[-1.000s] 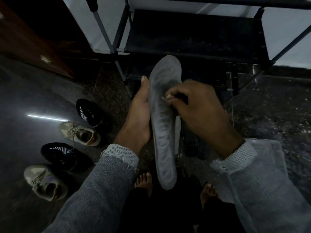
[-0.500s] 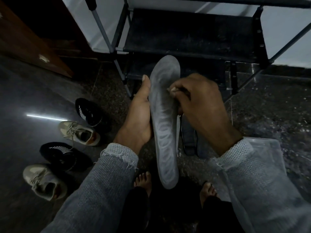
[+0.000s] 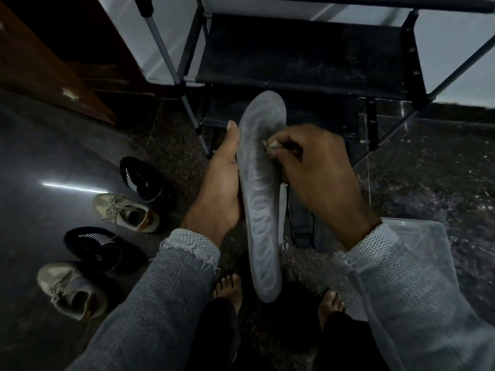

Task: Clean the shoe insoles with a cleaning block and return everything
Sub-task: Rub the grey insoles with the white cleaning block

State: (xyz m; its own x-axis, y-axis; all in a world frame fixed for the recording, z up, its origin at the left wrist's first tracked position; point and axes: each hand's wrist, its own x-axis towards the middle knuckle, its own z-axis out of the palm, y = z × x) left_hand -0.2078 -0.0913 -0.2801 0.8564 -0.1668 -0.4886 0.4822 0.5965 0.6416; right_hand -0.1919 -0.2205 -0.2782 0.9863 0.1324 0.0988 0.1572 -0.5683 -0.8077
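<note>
Moved: right hand [image 3: 318, 180] has slid slightly up the long grey foam insole [image 3: 261, 194] since a second ago; fingers pinched on a small pale cleaning block [image 3: 271, 147]
Left hand [image 3: 221, 188]: cradles the insole's edge, thumb straight
Container: clear plastic box [image 3: 426, 253] at right; contents cannot be seen
Floor: dark speckled stone [image 3: 428, 178]; two black shoes [image 3: 139, 180], two beige sneakers [image 3: 126, 212]
Room: black metal rack [image 3: 308, 60] ahead

The right hand [image 3: 316, 170], pinching the small pale cleaning block [image 3: 271, 146], now sits a little higher along the grey insole [image 3: 261, 194] than a second ago, its fingertips nearer the insole's right edge, with more curved rub marks showing below.
</note>
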